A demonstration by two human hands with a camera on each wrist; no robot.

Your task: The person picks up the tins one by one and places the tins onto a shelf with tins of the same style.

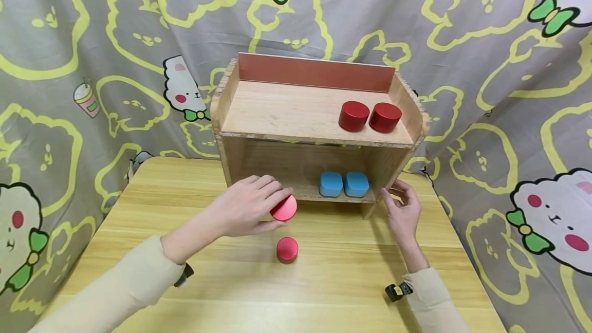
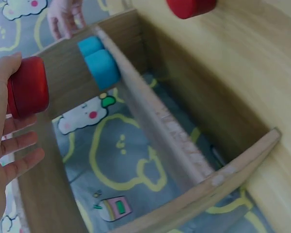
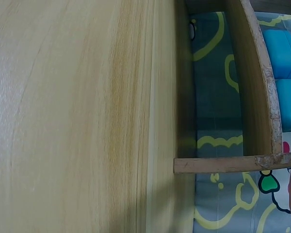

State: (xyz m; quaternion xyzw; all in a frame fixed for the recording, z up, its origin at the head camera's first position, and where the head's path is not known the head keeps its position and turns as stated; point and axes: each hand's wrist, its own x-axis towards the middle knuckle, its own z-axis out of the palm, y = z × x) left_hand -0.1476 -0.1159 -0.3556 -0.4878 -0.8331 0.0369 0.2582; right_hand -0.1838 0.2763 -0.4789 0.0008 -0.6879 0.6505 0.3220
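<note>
Head view: our left hand (image 1: 248, 205) grips a glossy red cylinder (image 1: 284, 209) at seven o'clock of the pale wooden shelf (image 1: 296, 109); our right hand (image 1: 403, 212), loosely bent, touches its four-o'clock edge; moving room opens toward ten.

You face a grey curtain (image 1: 148, 73), printed with yellow outlines and white animals, behind the wood-grain tabletop (image 1: 337, 281).

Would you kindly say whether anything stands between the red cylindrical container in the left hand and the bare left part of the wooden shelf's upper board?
Nothing visible does: the red cylindrical container in the left hand may just need lifting over the front edge of the wooden upper board. Two dark-red cylindrical containers stand at its right.
</note>
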